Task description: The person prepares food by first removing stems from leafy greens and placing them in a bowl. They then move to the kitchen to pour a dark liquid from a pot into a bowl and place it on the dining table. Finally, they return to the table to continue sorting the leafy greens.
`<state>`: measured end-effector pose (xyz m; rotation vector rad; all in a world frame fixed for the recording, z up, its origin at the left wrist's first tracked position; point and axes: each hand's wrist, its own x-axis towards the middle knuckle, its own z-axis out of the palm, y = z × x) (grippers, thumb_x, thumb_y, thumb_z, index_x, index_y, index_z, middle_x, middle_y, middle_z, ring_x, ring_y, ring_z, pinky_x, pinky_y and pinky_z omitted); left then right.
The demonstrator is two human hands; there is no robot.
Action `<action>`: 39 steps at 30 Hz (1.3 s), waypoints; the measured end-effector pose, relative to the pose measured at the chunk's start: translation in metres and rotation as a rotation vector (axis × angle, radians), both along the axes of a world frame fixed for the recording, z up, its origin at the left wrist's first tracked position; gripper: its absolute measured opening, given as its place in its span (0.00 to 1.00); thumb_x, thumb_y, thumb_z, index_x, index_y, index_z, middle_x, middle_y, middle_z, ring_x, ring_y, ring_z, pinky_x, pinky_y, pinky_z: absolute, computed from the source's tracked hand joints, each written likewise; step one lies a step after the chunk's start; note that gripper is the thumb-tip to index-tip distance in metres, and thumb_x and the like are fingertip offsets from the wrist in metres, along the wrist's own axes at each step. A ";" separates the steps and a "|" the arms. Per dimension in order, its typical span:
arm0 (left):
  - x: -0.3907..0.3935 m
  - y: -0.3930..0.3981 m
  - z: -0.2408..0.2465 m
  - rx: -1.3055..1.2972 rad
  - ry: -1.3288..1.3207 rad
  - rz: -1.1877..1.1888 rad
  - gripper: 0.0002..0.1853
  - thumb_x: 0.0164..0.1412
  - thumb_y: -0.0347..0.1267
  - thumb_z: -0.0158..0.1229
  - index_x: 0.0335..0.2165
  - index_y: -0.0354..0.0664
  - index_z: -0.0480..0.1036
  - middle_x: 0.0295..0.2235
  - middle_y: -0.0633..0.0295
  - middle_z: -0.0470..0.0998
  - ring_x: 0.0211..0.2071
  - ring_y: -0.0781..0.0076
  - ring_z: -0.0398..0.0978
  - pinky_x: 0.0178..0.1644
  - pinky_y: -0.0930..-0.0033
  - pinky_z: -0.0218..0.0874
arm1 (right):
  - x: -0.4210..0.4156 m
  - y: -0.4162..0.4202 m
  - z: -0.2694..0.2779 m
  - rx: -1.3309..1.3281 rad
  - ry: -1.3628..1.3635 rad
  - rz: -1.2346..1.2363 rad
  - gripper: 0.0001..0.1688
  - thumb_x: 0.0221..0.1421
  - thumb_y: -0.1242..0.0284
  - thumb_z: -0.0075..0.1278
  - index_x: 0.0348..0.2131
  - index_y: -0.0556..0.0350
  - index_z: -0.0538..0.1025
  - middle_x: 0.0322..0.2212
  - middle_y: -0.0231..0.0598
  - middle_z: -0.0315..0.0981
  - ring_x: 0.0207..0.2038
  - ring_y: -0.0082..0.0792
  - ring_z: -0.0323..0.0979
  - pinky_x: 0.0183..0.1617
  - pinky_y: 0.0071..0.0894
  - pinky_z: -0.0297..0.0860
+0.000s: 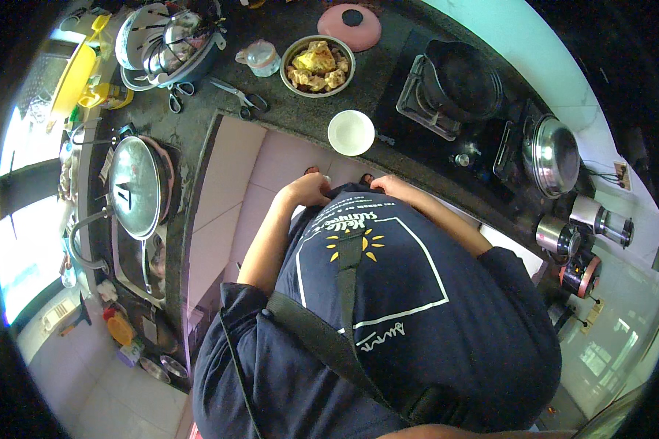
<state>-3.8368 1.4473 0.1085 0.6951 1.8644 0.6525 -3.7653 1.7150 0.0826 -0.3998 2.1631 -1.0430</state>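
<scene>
My left hand (pixel 307 189) and my right hand (pixel 394 185) are at the lower front of the dark blue printed T-shirt (pixel 401 263), fingers curled on its bunched hem. Their fingertips are partly hidden. Beyond them, a white bowl (pixel 351 133) sits at the counter's front edge. Behind it stands a metal bowl (pixel 287 78) of cooked food pieces, with a lidded glass jar (pixel 263 58) to its left. Black-handled scissors (pixel 241 97) lie open on the counter, and another pair of scissors (pixel 180 96) lies farther left.
A black pan (pixel 464 82) rests on the gas hob (pixel 445 148), right of the pink lid (pixel 349 27). A lidded steel pan (pixel 552 156) stands farther right. On the left, a glass-lidded pan (pixel 136 187) sits over the sink (pixel 122 263). Bowls fill a basin (pixel 197 71) at the back left.
</scene>
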 end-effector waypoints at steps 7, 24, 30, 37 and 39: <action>-0.015 0.007 0.070 0.136 0.076 0.106 0.17 0.51 0.41 0.55 0.31 0.37 0.74 0.27 0.51 0.76 0.29 0.61 0.74 0.35 0.62 0.62 | -0.028 0.001 0.051 -0.095 -0.016 -0.330 0.09 0.44 0.76 0.51 0.30 0.58 0.73 0.21 0.35 0.72 0.25 0.26 0.70 0.32 0.26 0.67; -0.008 0.082 0.194 0.689 0.091 0.235 0.21 0.50 0.20 0.47 0.46 0.40 0.66 0.35 0.53 0.73 0.36 0.70 0.71 0.42 0.71 0.62 | -0.009 0.006 0.102 -0.534 0.049 -0.391 0.16 0.45 0.73 0.54 0.37 0.56 0.72 0.29 0.28 0.71 0.33 0.20 0.67 0.38 0.23 0.65; -0.012 0.096 0.184 0.720 0.070 0.467 0.24 0.51 0.19 0.45 0.50 0.40 0.61 0.41 0.58 0.70 0.42 0.75 0.67 0.45 0.74 0.59 | 0.014 0.037 0.106 -0.659 -0.163 -0.742 0.16 0.45 0.77 0.52 0.38 0.57 0.69 0.28 0.25 0.67 0.32 0.17 0.64 0.35 0.18 0.61; -0.009 0.119 0.163 0.735 0.085 0.516 0.21 0.52 0.20 0.46 0.47 0.40 0.64 0.37 0.64 0.68 0.31 0.81 0.66 0.33 0.80 0.59 | 0.036 0.046 0.125 -0.411 0.203 -0.795 0.26 0.36 0.70 0.59 0.38 0.56 0.69 0.32 0.29 0.67 0.34 0.21 0.63 0.39 0.25 0.61; -0.010 0.124 0.167 0.687 0.080 0.475 0.20 0.52 0.20 0.46 0.47 0.39 0.64 0.36 0.64 0.68 0.28 0.83 0.65 0.30 0.82 0.58 | 0.042 0.047 0.117 -0.472 0.149 -0.889 0.22 0.40 0.74 0.56 0.38 0.56 0.69 0.30 0.29 0.68 0.33 0.20 0.64 0.37 0.22 0.61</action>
